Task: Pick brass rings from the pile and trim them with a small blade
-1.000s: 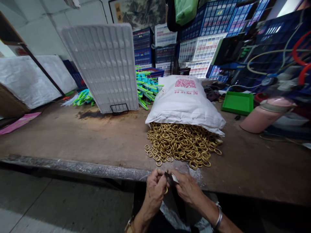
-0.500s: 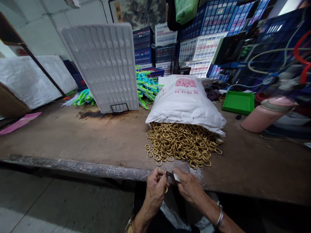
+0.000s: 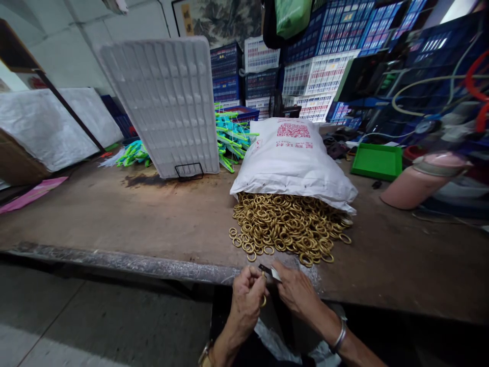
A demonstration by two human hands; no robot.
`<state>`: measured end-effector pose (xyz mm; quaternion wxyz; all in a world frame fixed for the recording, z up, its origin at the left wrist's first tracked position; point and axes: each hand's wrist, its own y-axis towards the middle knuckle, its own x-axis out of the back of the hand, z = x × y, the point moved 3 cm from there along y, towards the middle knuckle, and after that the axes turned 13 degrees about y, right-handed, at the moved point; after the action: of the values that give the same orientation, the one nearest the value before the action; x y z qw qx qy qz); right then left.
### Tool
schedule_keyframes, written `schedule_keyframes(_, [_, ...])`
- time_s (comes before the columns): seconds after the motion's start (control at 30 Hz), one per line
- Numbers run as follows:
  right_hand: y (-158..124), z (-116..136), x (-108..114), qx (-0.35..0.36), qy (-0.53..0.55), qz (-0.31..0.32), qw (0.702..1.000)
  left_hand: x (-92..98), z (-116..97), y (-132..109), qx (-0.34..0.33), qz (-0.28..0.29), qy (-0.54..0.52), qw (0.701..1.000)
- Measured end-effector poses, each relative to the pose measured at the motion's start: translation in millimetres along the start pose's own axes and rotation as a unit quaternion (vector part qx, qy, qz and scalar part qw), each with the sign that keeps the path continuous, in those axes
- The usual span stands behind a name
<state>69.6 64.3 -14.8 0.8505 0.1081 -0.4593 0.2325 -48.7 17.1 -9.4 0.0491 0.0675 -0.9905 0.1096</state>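
Low in the view, just off the table's front edge, my left hand point(image 3: 247, 296) is closed on a gold-coloured ring point(image 3: 263, 301), most of which its fingers hide. Beside it my right hand point(image 3: 297, 291) grips a small flat tool point(image 3: 269, 272) with a dark tip and a whitish part; I cannot tell its exact kind. The tool's tip points up and left, just above the ring. Beyond both hands, a pile of similar gold rings point(image 3: 286, 224) spills from the mouth of a white woven sack point(image 3: 290, 163) with red print.
On the wooden table point(image 3: 153, 219) a ridged white tray point(image 3: 164, 107) leans on a wire stand point(image 3: 189, 171). Green and turquoise plastic pieces point(image 3: 233, 137) lie behind it. To the right are a green tray point(image 3: 377, 160) and a pink bottle point(image 3: 420, 181). Crates point(image 3: 317, 76) are stacked behind.
The tool in my right hand has shifted slightly up and left, its dark tip now above my left fingers. My left hand keeps the ring and has hardly moved.
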Motion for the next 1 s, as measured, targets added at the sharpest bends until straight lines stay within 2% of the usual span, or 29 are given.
schedule_keyframes(0.33, [-5.4, 1.3, -2.2, 0.037, 0.013, -0.020, 0.999, -0.1, 5.8, 0.1, 0.005, -0.003, -0.023, 1.000])
schedule_keyframes(0.53, [-3.6, -0.7, -4.5, 0.030, 0.006, -0.010, 0.999, -0.2, 1.3, -0.4, 0.016, 0.000, -0.028, 0.999])
schedule_keyframes(0.8, [-1.5, -0.4, -4.2, 0.009, -0.005, 0.001, 1.000, -3.9, 10.3, 1.5, 0.027, 0.020, -0.052, 0.998])
schedule_keyframes(0.9, [1.2, -2.9, -2.6, 0.000, 0.038, -0.006, 0.999, -3.8, 7.3, 0.5, 0.025, 0.036, -0.067, 0.997])
schedule_keyframes(1.0, [6.0, -5.1, 4.1, -0.030, 0.149, -0.020, 0.988, -1.7, 0.9, -0.7, 0.030, 0.045, -0.079, 0.995])
